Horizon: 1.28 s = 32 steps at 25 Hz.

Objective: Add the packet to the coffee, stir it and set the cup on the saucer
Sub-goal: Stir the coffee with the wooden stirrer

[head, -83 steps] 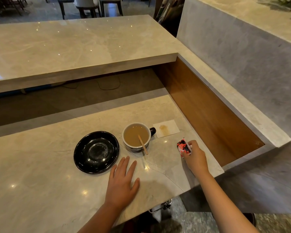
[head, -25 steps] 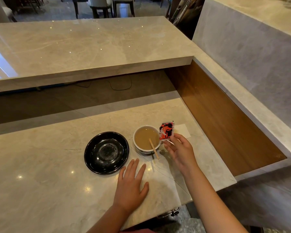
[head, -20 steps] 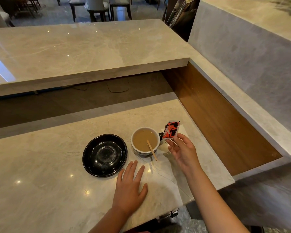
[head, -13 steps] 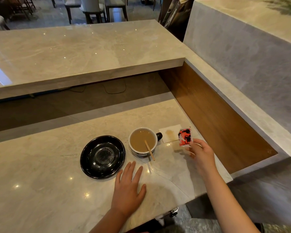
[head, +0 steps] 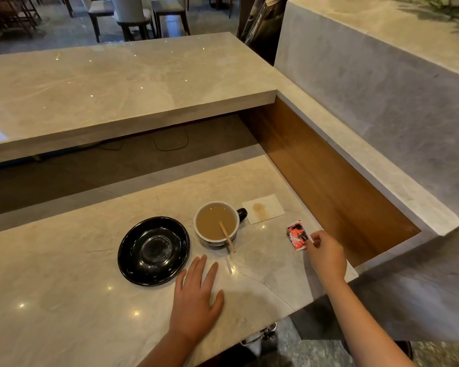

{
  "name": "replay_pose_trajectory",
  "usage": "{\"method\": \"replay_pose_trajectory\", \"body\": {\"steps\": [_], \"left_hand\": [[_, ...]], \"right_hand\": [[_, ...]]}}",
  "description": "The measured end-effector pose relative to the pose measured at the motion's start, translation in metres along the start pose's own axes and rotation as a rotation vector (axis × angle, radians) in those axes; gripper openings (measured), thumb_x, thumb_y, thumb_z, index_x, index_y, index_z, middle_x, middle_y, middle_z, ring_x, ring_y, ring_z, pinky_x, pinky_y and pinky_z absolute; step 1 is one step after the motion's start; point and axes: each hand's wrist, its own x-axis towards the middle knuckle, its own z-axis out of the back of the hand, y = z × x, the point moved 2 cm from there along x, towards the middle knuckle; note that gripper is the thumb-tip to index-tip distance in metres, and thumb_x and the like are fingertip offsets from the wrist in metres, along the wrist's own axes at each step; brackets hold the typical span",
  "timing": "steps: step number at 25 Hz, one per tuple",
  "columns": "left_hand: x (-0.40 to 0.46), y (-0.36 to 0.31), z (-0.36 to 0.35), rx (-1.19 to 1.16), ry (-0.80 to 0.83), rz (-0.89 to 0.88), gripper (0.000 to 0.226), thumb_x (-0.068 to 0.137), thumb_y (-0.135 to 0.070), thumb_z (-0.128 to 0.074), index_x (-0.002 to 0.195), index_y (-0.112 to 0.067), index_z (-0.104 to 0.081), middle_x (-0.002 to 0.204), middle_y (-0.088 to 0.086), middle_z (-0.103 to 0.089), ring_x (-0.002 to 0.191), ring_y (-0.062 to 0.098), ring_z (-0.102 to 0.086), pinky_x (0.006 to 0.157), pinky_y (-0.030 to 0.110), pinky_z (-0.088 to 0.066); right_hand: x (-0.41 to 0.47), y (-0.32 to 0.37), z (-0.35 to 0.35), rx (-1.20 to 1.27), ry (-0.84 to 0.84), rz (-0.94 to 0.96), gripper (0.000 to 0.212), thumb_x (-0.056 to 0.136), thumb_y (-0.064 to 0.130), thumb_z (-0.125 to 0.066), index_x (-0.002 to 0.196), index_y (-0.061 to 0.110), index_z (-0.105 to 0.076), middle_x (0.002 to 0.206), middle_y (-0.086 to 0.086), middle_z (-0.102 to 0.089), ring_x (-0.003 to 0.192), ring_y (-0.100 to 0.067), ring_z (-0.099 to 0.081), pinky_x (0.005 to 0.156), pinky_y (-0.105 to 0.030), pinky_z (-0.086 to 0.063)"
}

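Note:
A dark cup (head: 215,241) of light-brown coffee stands on the marble counter (head: 64,300), its handle pointing right. A wooden stir stick (head: 227,237) leans in it over the near rim. The black saucer (head: 153,250) sits empty just left of the cup. Right of the cup, my right hand (head: 326,254) pinches the edge of a red-and-white packet (head: 297,235), held low at the counter surface. My left hand (head: 196,295) lies flat, fingers spread, in front of the saucer and cup.
A white napkin (head: 263,211) with a brown stain lies behind the cup's handle. A wooden side panel (head: 329,181) walls the counter's right end, and a raised marble shelf (head: 117,83) overhangs the back. The counter's front edge runs close under my wrists.
My right hand has carried the packet from beside the cup's rim to the right and down to the counter. The left hand, cup and saucer have stayed put.

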Motion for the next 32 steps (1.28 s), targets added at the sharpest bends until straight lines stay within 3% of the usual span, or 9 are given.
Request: {"method": "replay_pose_trajectory", "body": {"steps": [4, 8, 10, 14, 18, 21, 25, 29, 32], "left_hand": [[0.000, 0.000, 0.000, -0.001, -0.002, 0.001, 0.058, 0.084, -0.042, -0.051, 0.137, -0.019, -0.045, 0.146, 0.012, -0.038, 0.136, 0.026, -0.027, 0.108, 0.049, -0.022], [-0.001, 0.001, -0.001, 0.007, -0.006, 0.001, 0.058, 0.085, -0.045, -0.045, 0.137, -0.020, -0.043, 0.147, 0.011, -0.037, 0.137, 0.025, -0.025, 0.108, 0.048, -0.021], [-0.001, 0.000, 0.000, 0.005, -0.008, 0.001, 0.058, 0.085, -0.046, -0.041, 0.137, -0.020, -0.043, 0.147, 0.011, -0.037, 0.137, 0.025, -0.025, 0.108, 0.048, -0.022], [-0.002, 0.001, 0.001, 0.003, -0.012, -0.005, 0.058, 0.085, -0.046, -0.040, 0.136, -0.019, -0.045, 0.145, 0.013, -0.039, 0.135, 0.027, -0.028, 0.107, 0.050, -0.025], [-0.001, 0.000, 0.001, -0.002, -0.016, -0.011, 0.057, 0.084, -0.041, -0.051, 0.135, -0.017, -0.047, 0.143, 0.015, -0.042, 0.133, 0.029, -0.032, 0.106, 0.052, -0.027], [-0.001, -0.001, 0.002, -0.009, -0.022, -0.013, 0.057, 0.082, -0.040, -0.054, 0.133, -0.016, -0.049, 0.142, 0.016, -0.043, 0.132, 0.030, -0.034, 0.105, 0.052, -0.027], [-0.001, -0.001, 0.003, -0.026, -0.048, -0.028, 0.056, 0.080, -0.037, -0.056, 0.131, -0.014, -0.052, 0.139, 0.017, -0.046, 0.131, 0.031, -0.036, 0.104, 0.053, -0.028], [-0.001, -0.001, 0.003, -0.039, -0.067, -0.034, 0.056, 0.081, -0.037, -0.055, 0.131, -0.013, -0.051, 0.139, 0.018, -0.045, 0.131, 0.031, -0.036, 0.104, 0.054, -0.027], [-0.001, -0.001, 0.003, -0.040, -0.078, -0.033, 0.056, 0.080, -0.037, -0.056, 0.131, -0.014, -0.052, 0.139, 0.018, -0.046, 0.131, 0.031, -0.036, 0.103, 0.054, -0.028]], "right_hand": [[-0.006, 0.002, 0.000, -0.157, -0.075, 0.147, 0.020, 0.087, 0.018, -0.062, 0.107, 0.012, -0.063, 0.109, -0.011, -0.064, 0.084, -0.024, -0.060, 0.071, -0.039, -0.055], [-0.020, 0.003, -0.008, -0.252, -0.061, 0.535, 0.026, 0.085, 0.013, -0.062, 0.111, 0.012, -0.063, 0.115, -0.010, -0.066, 0.104, -0.029, -0.060, 0.086, -0.045, -0.050], [-0.027, 0.000, -0.013, -0.265, -0.003, 0.640, 0.026, 0.086, 0.013, -0.061, 0.111, 0.012, -0.063, 0.117, -0.009, -0.066, 0.109, -0.027, -0.060, 0.091, -0.043, -0.048], [-0.030, -0.004, -0.016, -0.280, 0.070, 0.612, 0.029, 0.090, 0.017, -0.055, 0.118, 0.013, -0.058, 0.129, -0.009, -0.060, 0.122, -0.025, -0.052, 0.101, -0.045, -0.041], [-0.034, 0.005, -0.011, -0.259, 0.092, 0.591, 0.025, 0.091, 0.018, -0.054, 0.115, 0.015, -0.060, 0.128, -0.008, -0.060, 0.122, -0.024, -0.050, 0.104, -0.048, -0.036], [-0.047, 0.036, -0.005, -0.153, 0.034, 0.642, 0.033, 0.086, 0.019, -0.064, 0.118, 0.014, -0.058, 0.121, -0.011, -0.061, 0.113, -0.029, -0.054, 0.096, -0.048, -0.041], [-0.078, 0.098, -0.020, -0.116, 0.119, 0.957, 0.049, 0.075, 0.011, -0.073, 0.121, 0.012, -0.055, 0.112, -0.017, -0.062, 0.094, -0.031, -0.062, 0.071, -0.037, -0.054], [-0.091, 0.123, -0.037, -0.096, 0.180, 1.029, 0.027, 0.080, 0.000, -0.064, 0.106, 0.003, -0.062, 0.099, -0.018, -0.067, 0.076, -0.034, -0.065, 0.054, -0.035, -0.056], [-0.089, 0.126, -0.039, 0.070, 0.131, 0.987, 0.010, 0.079, -0.003, -0.066, 0.088, 0.000, -0.067, 0.088, -0.017, -0.069, 0.073, -0.029, -0.066, 0.059, -0.035, -0.056]]}}
